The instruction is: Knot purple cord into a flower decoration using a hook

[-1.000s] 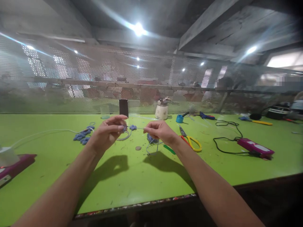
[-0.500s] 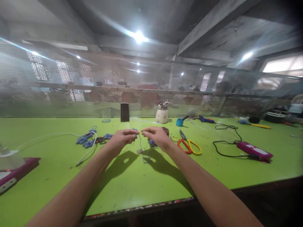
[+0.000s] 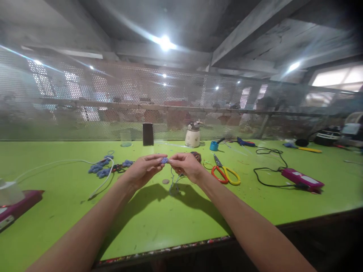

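Observation:
Between my two hands is a small blue-purple piece of knotted cord [image 3: 164,161], held above the table. My left hand [image 3: 144,168] pinches it between thumb and fingers. My right hand [image 3: 187,165] is closed at the piece's right end, its thumb and forefinger pressed together there; the exact grip is too small to make out. Pale blue cord ends [image 3: 173,184] hang below the right hand. A small round disc [image 3: 166,181] lies on the green table [image 3: 164,226] under the hands. Behind the right hand, a dark ball of cord [image 3: 196,156] is partly hidden.
Scissors [image 3: 226,174] with red and yellow handles lie right of my right hand. Blue knotted pieces [image 3: 100,166] and a white cable [image 3: 68,160] are at left. Farther back stand a dark upright block [image 3: 148,134], a bottle [image 3: 193,136] and a blue pot [image 3: 214,146]. A purple power strip [image 3: 303,179] lies right.
The blue-purple knotted piece now shows between the fingertips, where a single cord strand showed before. My right hand's fingers have closed in to it. The hanging cord ends have shifted.

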`<state>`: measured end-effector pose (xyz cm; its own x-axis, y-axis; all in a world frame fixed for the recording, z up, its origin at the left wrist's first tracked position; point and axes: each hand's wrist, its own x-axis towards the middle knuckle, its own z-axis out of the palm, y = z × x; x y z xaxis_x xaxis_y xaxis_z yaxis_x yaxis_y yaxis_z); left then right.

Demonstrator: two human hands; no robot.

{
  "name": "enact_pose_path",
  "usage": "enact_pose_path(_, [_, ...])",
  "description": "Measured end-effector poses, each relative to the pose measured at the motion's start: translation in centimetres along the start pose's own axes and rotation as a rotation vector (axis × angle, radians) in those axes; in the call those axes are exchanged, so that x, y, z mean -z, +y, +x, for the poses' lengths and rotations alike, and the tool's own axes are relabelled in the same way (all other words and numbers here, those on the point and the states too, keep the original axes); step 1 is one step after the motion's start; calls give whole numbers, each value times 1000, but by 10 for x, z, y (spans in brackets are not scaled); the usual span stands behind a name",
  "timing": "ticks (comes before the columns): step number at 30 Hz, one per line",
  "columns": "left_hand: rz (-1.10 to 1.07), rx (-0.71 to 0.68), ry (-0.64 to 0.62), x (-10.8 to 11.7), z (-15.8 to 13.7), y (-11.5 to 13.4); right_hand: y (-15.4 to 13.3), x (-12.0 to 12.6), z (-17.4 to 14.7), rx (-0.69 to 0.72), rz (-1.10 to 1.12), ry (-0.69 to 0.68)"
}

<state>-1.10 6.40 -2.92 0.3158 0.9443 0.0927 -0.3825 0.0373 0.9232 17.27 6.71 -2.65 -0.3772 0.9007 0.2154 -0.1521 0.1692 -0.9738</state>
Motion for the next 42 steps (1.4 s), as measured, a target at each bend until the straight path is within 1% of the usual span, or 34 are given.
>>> enact_pose_path(6, [18, -46, -11, 0, -3, 2, -4, 0, -3, 50, 9, -39])
enact_pose_path(10, [67, -79, -54, 1, -3, 0, -6, 1, -5, 6, -6, -83])
enact_pose_path(13, [82, -77, -79, 0, -4, 1, -6, 3, -5, -26, 21, -142])
enact_pose_path(18, [-3, -38, -140, -7, -11, 5, -5, 4, -7, -45, 147, -238])
enact_pose_path(20, [-47, -29, -176, -10, -13, 6, -5, 5, -7, -25, 182, -287])
enact_pose_path(23, [-85, -33, -206, -13, -15, 5, -2, 8, -5, 20, 177, -336])
enact_pose_path(26, [-97, -60, -173, -13, -14, 3, 1, 12, -2, 59, 151, -322])
enact_pose_path(29, [-77, -84, -140, -13, -13, 2, 3, 14, 0, 84, 140, -261])
enact_pose_path(35, [-15, -161, -53, -18, -13, 4, 3, 9, 0, 119, 87, -177])
enact_pose_path(38, [15, -146, -44, -20, -15, 4, 4, 7, 0, 149, 14, -159])
enact_pose_path(42, [61, -105, -22, -19, -13, 3, 3, 10, 0, 161, -97, -179])
